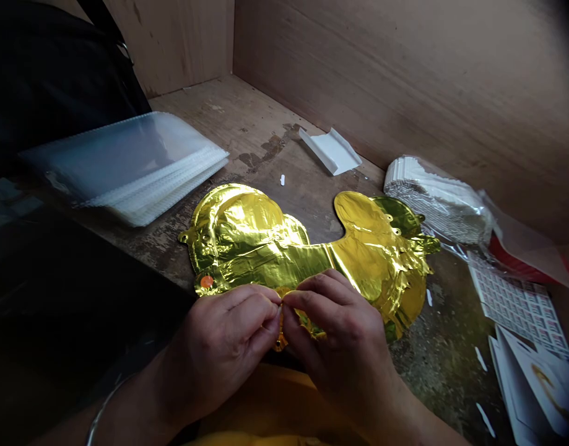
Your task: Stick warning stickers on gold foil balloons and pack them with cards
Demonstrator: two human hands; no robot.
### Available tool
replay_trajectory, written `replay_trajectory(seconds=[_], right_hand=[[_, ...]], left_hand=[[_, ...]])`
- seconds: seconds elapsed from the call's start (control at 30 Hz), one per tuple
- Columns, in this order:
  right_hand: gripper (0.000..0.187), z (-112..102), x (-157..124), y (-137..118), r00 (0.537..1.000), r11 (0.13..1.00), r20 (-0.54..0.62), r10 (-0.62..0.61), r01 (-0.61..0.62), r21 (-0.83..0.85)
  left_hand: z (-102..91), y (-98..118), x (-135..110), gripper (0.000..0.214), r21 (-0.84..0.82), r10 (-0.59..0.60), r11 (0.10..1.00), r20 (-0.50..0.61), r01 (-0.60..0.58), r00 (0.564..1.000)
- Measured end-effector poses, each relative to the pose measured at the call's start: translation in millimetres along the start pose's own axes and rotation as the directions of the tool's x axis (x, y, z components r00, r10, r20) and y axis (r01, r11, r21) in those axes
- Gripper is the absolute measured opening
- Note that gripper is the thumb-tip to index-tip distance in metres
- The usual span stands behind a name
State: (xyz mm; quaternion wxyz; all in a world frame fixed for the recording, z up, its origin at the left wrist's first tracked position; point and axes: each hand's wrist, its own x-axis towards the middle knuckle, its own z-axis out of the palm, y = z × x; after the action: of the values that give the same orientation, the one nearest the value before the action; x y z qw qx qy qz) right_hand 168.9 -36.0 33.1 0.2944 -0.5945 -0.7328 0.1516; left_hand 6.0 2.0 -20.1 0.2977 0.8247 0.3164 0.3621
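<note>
Light is being thrown back by the wrinkled, mirror-glossy gold foil shape (pixel 275 263); smoother sheen is being given by the stacked clear plastic sleeves (pixel 130 145). Rough, matt wear is being shown by the brown wooden tabletop (pixel 205 121).

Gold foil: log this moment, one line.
left hand: pinched; right hand: pinched; place: gold foil, near edge; pinched part: unclear

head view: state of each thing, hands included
left hand: fingers pinched at the foil's near edge, grip detail hidden
right hand: fingers pinched, tips close against the left's
gold foil balloon: looks uninflated, creased
orange dot: on the foil
clear plastic sleeves: stacked
white sheet: lying with two sides bent up
white bundle: in clear plastic
printed sheet: lying partly covered
folded card: partly open
</note>
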Motion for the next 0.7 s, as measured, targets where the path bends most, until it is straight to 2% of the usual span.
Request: replay_trajectory(seconds=[0.23,0.33,0.4,0.5,0.6,0.7], right_hand=[[0.012,6,1,6,0.988,0.986,-0.043,0.147,-0.143,0.089],[0.011,4,4,12,0.960,0.951,-0.029,0.278,-0.271,0.149],[0.011,2,5,14,0.950,0.936,0.004,0.311,-0.307,0.174],[0.009,-3,4,13,0.966,0.964,-0.059,0.253,-0.246,0.099],[0.009,-6,-1,6,0.987,0.991,-0.098,0.129,-0.131,-0.008],[0.012,-6,-4,-1,0.999,0.999,-0.041,0.033,-0.035,-0.039]], left_hand=[[2.1,5,1,0.014,-0.070,-0.051,0.996,-0.063,0.046,0.997],[0.7,9,3,0.016,-0.141,-0.154,0.980,-0.077,0.143,0.985],[-0.3,12,6,0.016,-0.239,-0.268,0.940,-0.080,0.242,0.960],[-1.2,15,10,0.014,-0.431,-0.434,0.818,-0.028,0.381,0.900],[-1.9,15,11,0.012,-0.551,-0.531,0.697,0.034,0.459,0.847],[-2.1,14,11,0.011,-0.562,-0.552,0.670,0.059,0.485,0.832]])
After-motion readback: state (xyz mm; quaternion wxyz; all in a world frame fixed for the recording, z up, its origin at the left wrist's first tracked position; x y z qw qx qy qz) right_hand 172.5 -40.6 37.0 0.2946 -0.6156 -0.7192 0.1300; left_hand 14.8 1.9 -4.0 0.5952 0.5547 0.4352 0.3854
